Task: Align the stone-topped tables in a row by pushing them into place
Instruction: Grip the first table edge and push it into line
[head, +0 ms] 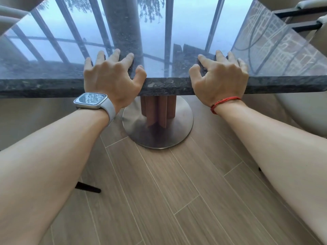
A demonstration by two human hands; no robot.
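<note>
A stone-topped table [166, 86] with a dark polished slab fills the upper half of the head view; its glossy top mirrors window bars. It stands on a brown fluted column [157, 110] and a round steel base [157, 131]. My left hand [109, 75], with a white watch on the wrist, grips the near edge left of centre, fingers on top and thumb hooked over the rim. My right hand [221, 76], with a red string at the wrist, grips the same edge right of centre in the same way.
Pale upholstered chairs stand at the right [307, 112] and the far left [10, 16]. A dark chair frame [297, 13] shows at the top right. A black chair foot [88, 188] rests on the wood-plank floor [168, 191] at the lower left.
</note>
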